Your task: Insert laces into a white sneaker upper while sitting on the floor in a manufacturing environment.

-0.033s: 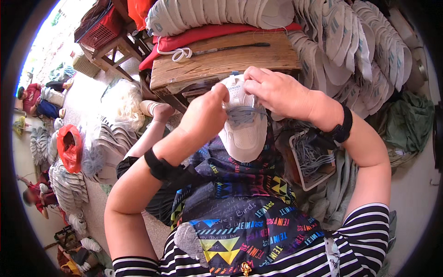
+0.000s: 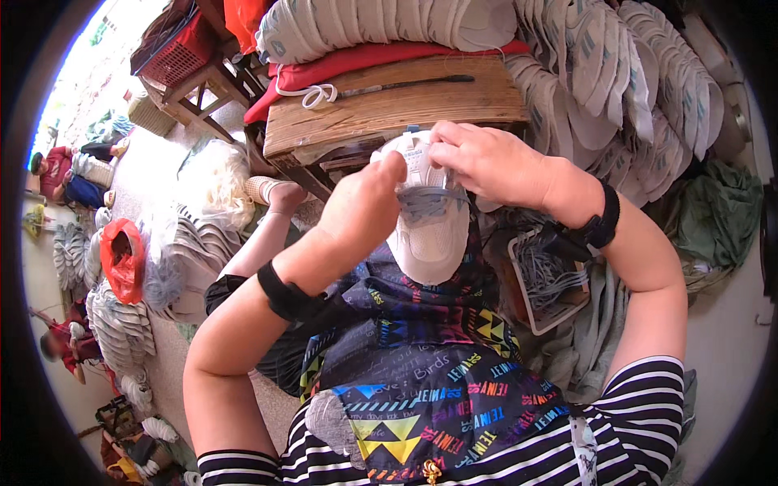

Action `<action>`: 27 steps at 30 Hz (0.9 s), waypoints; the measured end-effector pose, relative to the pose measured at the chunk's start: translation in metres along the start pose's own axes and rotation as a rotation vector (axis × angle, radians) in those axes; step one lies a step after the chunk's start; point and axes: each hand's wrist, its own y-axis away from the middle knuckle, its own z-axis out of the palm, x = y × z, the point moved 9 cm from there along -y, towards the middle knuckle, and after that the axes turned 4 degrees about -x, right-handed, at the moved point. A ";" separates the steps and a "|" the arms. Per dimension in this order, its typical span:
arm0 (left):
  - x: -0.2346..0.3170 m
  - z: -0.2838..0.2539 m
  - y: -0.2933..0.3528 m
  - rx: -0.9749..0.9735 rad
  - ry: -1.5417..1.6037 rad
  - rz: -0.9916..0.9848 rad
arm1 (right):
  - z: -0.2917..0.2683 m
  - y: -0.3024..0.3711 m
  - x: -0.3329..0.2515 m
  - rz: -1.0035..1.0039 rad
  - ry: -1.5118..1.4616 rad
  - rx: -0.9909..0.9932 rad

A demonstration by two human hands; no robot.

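Note:
A white sneaker upper (image 2: 428, 257) with its toe toward me lies between my hands, over my patterned apron at the edge of the wooden bench. Grey laces (image 2: 433, 204) cross its front in rows. At the upper's left side my left hand (image 2: 362, 204) is closed, thumb against curled fingers; whatever it pinches is hidden. From the right, my right hand (image 2: 486, 162) has its fingers bent and closed on the upper's right edge, near the tongue. Black bands circle both my wrists.
The wooden bench (image 2: 397, 109) bears a thin dark-handled tool (image 2: 405, 83) with a white loop and a red cloth (image 2: 340, 83). Stacked uppers (image 2: 389, 28) stand behind, more (image 2: 600, 65) at right. A white-rimmed basket (image 2: 536, 328) holds grey laces. Other people (image 2: 65, 174) sit far left.
My left hand has shifted slightly right and down, toward the laces. My right hand and the upper have hardly moved.

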 end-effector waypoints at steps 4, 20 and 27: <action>0.012 -0.008 -0.005 -0.054 -0.163 0.137 | 0.008 0.001 0.010 0.017 -0.099 -0.136; -0.001 -0.014 -0.015 -0.217 -0.045 0.358 | 0.047 -0.006 0.050 0.436 -0.368 -0.308; -0.036 0.003 -0.011 0.116 0.317 0.054 | 0.055 0.014 0.050 0.936 -0.968 -0.069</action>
